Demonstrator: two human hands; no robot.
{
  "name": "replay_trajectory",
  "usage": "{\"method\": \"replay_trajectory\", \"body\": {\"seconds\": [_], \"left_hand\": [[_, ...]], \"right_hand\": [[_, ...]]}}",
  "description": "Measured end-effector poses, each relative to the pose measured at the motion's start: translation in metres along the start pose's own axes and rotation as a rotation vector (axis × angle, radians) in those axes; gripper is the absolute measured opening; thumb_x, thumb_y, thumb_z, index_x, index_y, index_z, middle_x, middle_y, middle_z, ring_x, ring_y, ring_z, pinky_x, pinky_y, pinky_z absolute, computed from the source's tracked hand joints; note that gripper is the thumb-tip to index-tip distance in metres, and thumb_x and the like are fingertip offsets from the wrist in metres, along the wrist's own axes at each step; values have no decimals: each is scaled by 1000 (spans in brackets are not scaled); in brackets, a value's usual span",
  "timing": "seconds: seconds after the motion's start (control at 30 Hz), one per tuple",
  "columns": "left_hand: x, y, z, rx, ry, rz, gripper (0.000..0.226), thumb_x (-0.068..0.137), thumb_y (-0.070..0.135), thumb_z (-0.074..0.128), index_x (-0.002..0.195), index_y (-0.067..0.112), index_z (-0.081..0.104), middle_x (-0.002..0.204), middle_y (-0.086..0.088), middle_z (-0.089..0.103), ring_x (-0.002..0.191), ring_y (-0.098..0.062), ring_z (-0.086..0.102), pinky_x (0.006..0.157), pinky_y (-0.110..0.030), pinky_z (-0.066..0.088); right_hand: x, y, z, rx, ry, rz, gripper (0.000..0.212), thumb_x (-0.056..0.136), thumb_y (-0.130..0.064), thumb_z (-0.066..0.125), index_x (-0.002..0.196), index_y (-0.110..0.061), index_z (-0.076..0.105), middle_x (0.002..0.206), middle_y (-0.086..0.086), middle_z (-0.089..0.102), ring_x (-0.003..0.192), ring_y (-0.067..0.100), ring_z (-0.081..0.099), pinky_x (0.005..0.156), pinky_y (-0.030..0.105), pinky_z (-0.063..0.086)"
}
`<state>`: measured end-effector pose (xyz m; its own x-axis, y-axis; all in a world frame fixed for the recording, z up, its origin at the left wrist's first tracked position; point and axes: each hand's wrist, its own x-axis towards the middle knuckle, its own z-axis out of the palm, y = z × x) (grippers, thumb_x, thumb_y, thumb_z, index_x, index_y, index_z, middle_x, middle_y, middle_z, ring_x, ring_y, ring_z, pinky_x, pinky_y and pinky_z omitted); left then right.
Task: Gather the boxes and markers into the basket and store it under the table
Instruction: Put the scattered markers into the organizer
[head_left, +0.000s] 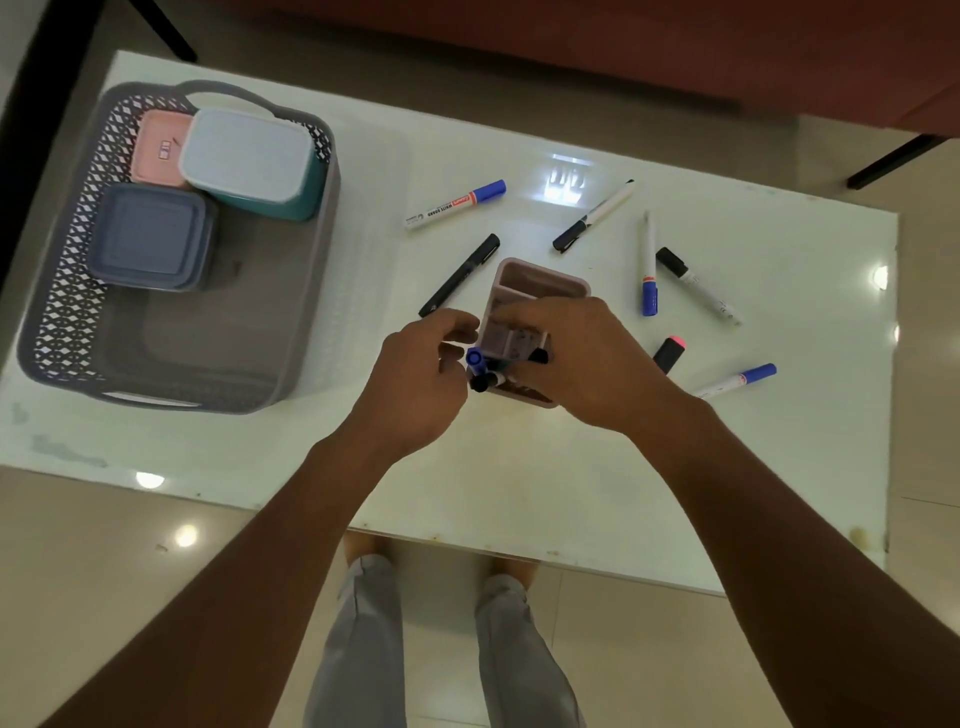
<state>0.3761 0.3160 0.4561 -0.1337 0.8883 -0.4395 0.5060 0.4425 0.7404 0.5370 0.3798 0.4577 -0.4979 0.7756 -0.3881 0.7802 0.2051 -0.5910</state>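
— Where are our hands?
— Our left hand (415, 379) pinches two markers (479, 370) over the holder (535, 283). Our right hand (582, 358) grips the holder.
— And the boxes?
— Three boxes (150, 236) sit in the basket (67, 291). On the table (519, 467) beside it lie loose markers (454, 204).

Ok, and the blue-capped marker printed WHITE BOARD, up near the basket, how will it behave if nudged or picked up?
The whiteboard marker looks round-barrelled and lies on the glossy table, so a sideways nudge would probably roll it. It seems to be a rigid plastic tube, so likely stiff and light. Its cap is on, so it should lift as one piece.
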Motion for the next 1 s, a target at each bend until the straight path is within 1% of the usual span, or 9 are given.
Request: {"method": "replay_trajectory", "body": {"seconds": [0.1,0.17,0.27,0.47,0.6,0.7,0.77,0.87,1.0], "left_hand": [[0,5,2,-4,2,4,44,89,-11,42,120,14,61,117,-1,66,105,-13,61,97,-23,47],[0,6,4,6,9,9,43,89,-10,41,118,13,62,115,-2,67,103,-13,61,94,-16,46],[0,6,9,-4,1,13,43,88,-11,43,116,14,63,109,2,66,97,-10,60,78,0,43],[-1,5,14,-3,45,6,46,82,-14,46,116,11,65,113,-2,68,103,-12,60,99,-27,46],[-1,10,14,-31,117,30,42,87,-10,43,106,19,65,99,11,65,89,-2,60,89,-19,49],[3,26,17,-73,163,167,29,93,11,42,107,18,67,94,10,68,83,-6,66,78,-22,57],[8,45,23,-47,183,280,28,93,14,43,105,16,67,91,12,68,87,-2,64,78,-19,54],[19,79,45,64,180,425,24,96,15,45,106,14,67,92,5,69,89,-9,63,84,-28,52],[32,114,99,230,45,544,25,97,20,45,112,16,65,102,1,69,94,-14,60,88,-33,49]], "right_hand": [[0,0,-3,-58,-32,12,33,80,-30,74,113,-31,68,106,-3,69,92,19,65,82,35,56],[1,-2,-2,-105,-65,37,30,83,-28,73,112,-29,69,104,1,69,88,21,65,83,37,57],[2,-8,1,-57,-31,33,25,83,-28,73,107,-23,73,99,1,71,87,22,65,82,39,56],[7,-12,1,-107,-111,28,28,82,-31,74,109,-25,71,98,0,71,87,20,65,82,39,57],[1,0,-3,148,-109,12,37,75,-30,81,109,-20,70,103,-1,70,91,20,66,82,39,57],[-4,9,-8,304,52,-32,22,85,-20,72,107,-16,71,103,-3,70,89,10,65,79,19,55],[-9,14,-14,415,235,-45,18,88,-11,66,103,-17,72,99,-11,69,86,2,65,77,9,49],[-24,32,-25,548,479,5,21,89,-5,59,98,-19,71,90,-16,70,89,2,67,81,14,51],[-50,76,-33,577,785,214,16,87,-3,55,90,-12,68,80,-9,69,76,4,65,68,12,50]]}}
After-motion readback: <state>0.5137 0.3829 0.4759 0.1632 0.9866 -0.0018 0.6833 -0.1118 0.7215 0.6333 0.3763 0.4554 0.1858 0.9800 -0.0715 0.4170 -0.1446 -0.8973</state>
